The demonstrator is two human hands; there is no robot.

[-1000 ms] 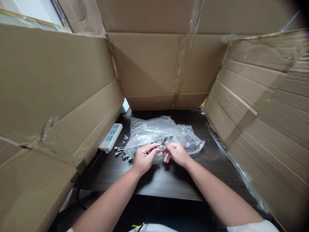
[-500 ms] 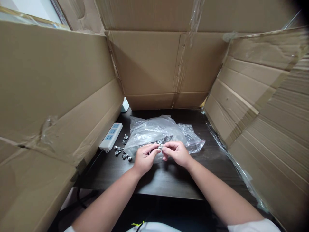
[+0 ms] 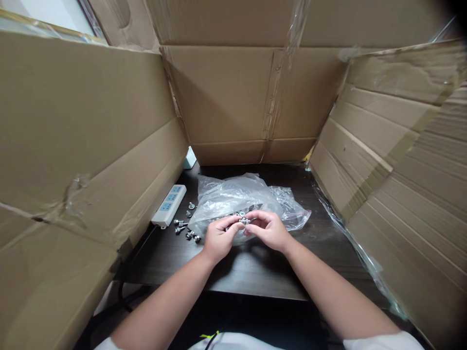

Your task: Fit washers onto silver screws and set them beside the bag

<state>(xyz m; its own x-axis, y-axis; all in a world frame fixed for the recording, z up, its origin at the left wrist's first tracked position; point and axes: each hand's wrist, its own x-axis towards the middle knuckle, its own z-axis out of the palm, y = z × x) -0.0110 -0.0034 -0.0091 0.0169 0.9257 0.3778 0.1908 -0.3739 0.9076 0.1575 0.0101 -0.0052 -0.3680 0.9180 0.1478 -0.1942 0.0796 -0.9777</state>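
Between my two hands, above the front of the plastic bag, is a small silvery bolt [image 3: 244, 221] with what looks like a nut or washer on it. My left hand [image 3: 221, 238] pinches its left end between thumb and forefinger. On the other side, the thumb and fingertips of my right hand [image 3: 269, 230] close around the bolt's right end. The clear plastic bag [image 3: 229, 192] lies crumpled behind, its mouth facing me, with metal hardware showing inside. Several bolts [image 3: 179, 230] with nuts or washers lie loose on the table left of my left hand.
A white power strip [image 3: 169, 206] lies at the left, beside the loose bolts. Cardboard walls [image 3: 233, 97] enclose the dark wooden table [image 3: 262, 279] at the back and both sides. A small white block [image 3: 189, 158] stands in the back left corner.
The fingers of my right hand have shifted around the bolt, with the forefinger now reaching further over it. My left hand keeps its pinch. The view has moved very slightly.
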